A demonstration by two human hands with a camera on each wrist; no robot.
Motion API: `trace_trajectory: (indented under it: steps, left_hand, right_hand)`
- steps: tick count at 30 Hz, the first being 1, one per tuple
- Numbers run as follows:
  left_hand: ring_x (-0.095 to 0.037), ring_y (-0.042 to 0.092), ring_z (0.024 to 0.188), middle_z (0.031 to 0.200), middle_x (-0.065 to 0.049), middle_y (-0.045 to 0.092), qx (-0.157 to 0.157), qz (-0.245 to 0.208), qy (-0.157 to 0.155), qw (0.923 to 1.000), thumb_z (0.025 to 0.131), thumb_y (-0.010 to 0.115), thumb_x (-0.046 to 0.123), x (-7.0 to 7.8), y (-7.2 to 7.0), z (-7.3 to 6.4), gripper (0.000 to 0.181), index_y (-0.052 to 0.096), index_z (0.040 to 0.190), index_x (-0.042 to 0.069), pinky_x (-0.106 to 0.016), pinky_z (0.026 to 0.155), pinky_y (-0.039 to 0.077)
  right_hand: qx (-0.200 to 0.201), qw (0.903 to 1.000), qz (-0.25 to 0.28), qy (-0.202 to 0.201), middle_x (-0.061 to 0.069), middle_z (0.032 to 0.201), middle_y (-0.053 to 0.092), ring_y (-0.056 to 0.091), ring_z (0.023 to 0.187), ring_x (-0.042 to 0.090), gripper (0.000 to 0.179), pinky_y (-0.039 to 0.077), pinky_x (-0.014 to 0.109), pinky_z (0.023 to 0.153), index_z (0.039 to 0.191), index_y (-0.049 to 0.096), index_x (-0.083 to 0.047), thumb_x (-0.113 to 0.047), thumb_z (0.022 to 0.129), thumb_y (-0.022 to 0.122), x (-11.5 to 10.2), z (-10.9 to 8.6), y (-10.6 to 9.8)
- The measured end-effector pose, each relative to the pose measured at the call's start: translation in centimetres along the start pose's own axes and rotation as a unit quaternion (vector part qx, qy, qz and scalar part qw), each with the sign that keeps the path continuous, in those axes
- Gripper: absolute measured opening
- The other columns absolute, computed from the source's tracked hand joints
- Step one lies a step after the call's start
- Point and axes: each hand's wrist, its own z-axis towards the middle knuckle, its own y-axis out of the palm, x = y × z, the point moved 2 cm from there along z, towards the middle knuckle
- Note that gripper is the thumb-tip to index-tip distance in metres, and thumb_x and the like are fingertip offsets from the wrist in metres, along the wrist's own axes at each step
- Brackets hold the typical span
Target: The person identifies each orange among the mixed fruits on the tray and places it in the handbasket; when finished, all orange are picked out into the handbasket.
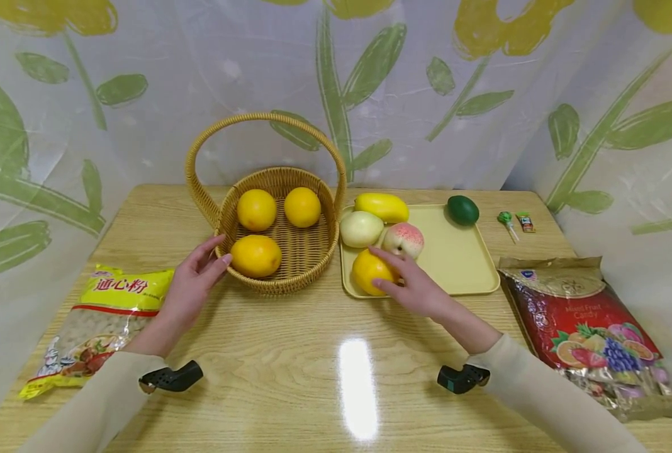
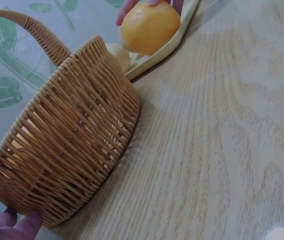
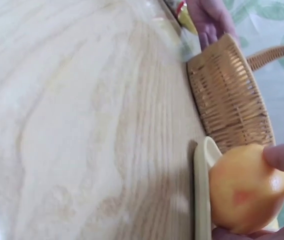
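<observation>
In the head view a wicker basket [image 1: 311, 275] with a tall handle holds two round oranges [image 1: 257, 210] and a longer yellow-orange fruit [image 1: 256, 256]. My left hand [image 1: 194, 277] grips the basket's left rim, thumb at the top edge and fingers against the woven side. Over the front left corner of a cream tray [image 1: 455, 270], my right hand [image 1: 418, 286] holds another orange [image 1: 368, 272] between thumb and fingers. Behind that orange are a peach [image 1: 405, 238], a pale round fruit [image 1: 361, 229] and a yellow mango-like fruit [image 1: 382, 206]. The right wrist view shows the held orange [image 3: 247, 190] close up.
A dark green fruit [image 1: 463, 210] sits at the tray's back right corner. Farther right lie a lollipop [image 1: 506, 219] and a small wrapped sweet [image 1: 525, 222]. A candy bag [image 1: 585, 333] lies on the right, a macaroni bag [image 1: 109, 314] on the left. Patterned curtain [image 1: 228, 63] stands behind.
</observation>
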Motion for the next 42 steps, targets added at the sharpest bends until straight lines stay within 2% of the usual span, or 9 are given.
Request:
trace_trajectory:
  steps: [6, 14, 17, 22, 26, 30, 36, 38, 42]
  left_hand:
    - [-0.03, 0.015, 0.147, 0.164, -0.004, 0.007, -0.001, -0.006, 0.002, 1.0, 0.098, 0.06, 0.036, -0.1, 0.0, 0.1, 0.067, 0.032, 0.154, 0.013, -0.018, 0.101, 0.042]
    - [-0.03, 0.014, 0.147, 0.164, -0.003, 0.006, -0.003, -0.018, 0.004, 0.9998, 0.098, 0.06, 0.034, -0.2, 0.0, 0.1, 0.067, 0.032, 0.154, 0.011, -0.018, 0.101, 0.042]
    - [-0.03, 0.014, 0.147, 0.164, -0.004, 0.007, -0.004, -0.014, 0.005, 0.9999, 0.098, 0.06, 0.034, -0.2, 0.0, 0.1, 0.067, 0.032, 0.154, 0.011, -0.018, 0.101, 0.042]
    - [-0.031, 0.014, 0.147, 0.164, -0.005, 0.006, -0.006, -0.008, 0.005, 0.9999, 0.098, 0.059, 0.035, -0.1, 0.0, 0.1, 0.067, 0.031, 0.154, 0.01, -0.018, 0.101, 0.042]
    - [-0.03, 0.014, 0.147, 0.164, -0.004, 0.006, -0.005, -0.008, 0.005, 0.9999, 0.098, 0.059, 0.035, -0.1, 0.0, 0.0, 0.067, 0.031, 0.154, 0.01, -0.019, 0.103, 0.041]
    - [-0.03, 0.014, 0.147, 0.164, -0.004, 0.006, -0.004, -0.002, 0.005, 1.0, 0.098, 0.059, 0.036, 0.0, 0.0, -0.1, 0.067, 0.031, 0.154, 0.01, -0.019, 0.104, 0.04]
    - [-0.03, 0.014, 0.147, 0.164, -0.004, 0.006, -0.005, 0.0, 0.005, 1.0, 0.098, 0.059, 0.036, 0.1, 0.0, -0.1, 0.067, 0.031, 0.154, 0.01, -0.02, 0.105, 0.039]
    - [-0.03, 0.014, 0.147, 0.164, -0.004, 0.005, -0.006, -0.005, 0.005, 1.0, 0.098, 0.059, 0.035, 0.1, 0.0, -0.1, 0.067, 0.031, 0.154, 0.01, -0.02, 0.105, 0.039]
    - [-0.03, 0.014, 0.147, 0.164, -0.004, 0.006, -0.006, -0.006, 0.007, 0.9999, 0.098, 0.059, 0.035, 0.0, 0.0, 0.0, 0.067, 0.031, 0.154, 0.01, -0.02, 0.105, 0.039]
  right_hand:
    - [-0.014, 0.9998, 0.015, -0.007, 0.015, 0.135, 0.044, 0.05, 0.108, 0.03, 0.057, 0.044, 0.043, 0.093, 0.147, 0.036, -0.015, -0.023, 0.097, 0.063, 0.0, 0.3, -0.2]
    - [-0.016, 0.9965, -0.058, -0.057, 0.021, 0.126, 0.05, 0.038, 0.102, 0.031, 0.058, 0.039, 0.042, 0.084, 0.151, 0.037, -0.01, -0.02, 0.099, 0.06, -0.4, 0.5, 0.2]
    - [-0.013, 0.9961, -0.064, -0.059, 0.022, 0.126, 0.049, 0.038, 0.101, 0.032, 0.056, 0.039, 0.041, 0.081, 0.151, 0.038, -0.012, -0.019, 0.1, 0.059, -0.6, 0.3, 0.3]
    - [-0.008, 0.9963, -0.064, -0.056, 0.025, 0.135, 0.043, 0.044, 0.11, 0.034, 0.055, 0.043, 0.045, 0.088, 0.152, 0.037, -0.016, -0.022, 0.101, 0.057, -1.2, 0.1, -0.1]
    - [-0.03, 0.9986, -0.012, -0.042, 0.018, 0.145, 0.038, 0.042, 0.124, 0.031, 0.057, 0.04, 0.049, 0.102, 0.154, 0.032, -0.019, -0.028, 0.102, 0.054, -2.2, 0.2, -1.2]
    - [-0.064, 0.9954, 0.066, -0.027, 0.006, 0.153, 0.033, 0.038, 0.132, 0.024, 0.058, 0.034, 0.048, 0.111, 0.156, 0.027, -0.026, -0.031, 0.103, 0.05, -3.5, 0.4, -2.7]
    - [-0.078, 0.9844, 0.157, -0.016, 0.006, 0.144, 0.039, 0.053, 0.115, 0.027, 0.056, 0.049, 0.045, 0.098, 0.155, 0.029, -0.03, -0.029, 0.103, 0.051, -5.3, 1.6, -4.9]
    - [-0.08, 0.9792, 0.186, -0.002, 0.006, 0.144, 0.039, 0.055, 0.113, 0.027, 0.055, 0.05, 0.043, 0.097, 0.154, 0.029, -0.032, -0.03, 0.103, 0.051, -6.0, 2.0, -5.5]
    - [-0.073, 0.9597, 0.271, 0.005, 0.009, 0.145, 0.036, 0.052, 0.112, 0.028, 0.053, 0.05, 0.036, 0.093, 0.154, 0.03, -0.026, -0.022, 0.105, 0.047, -7.4, 3.2, -6.1]
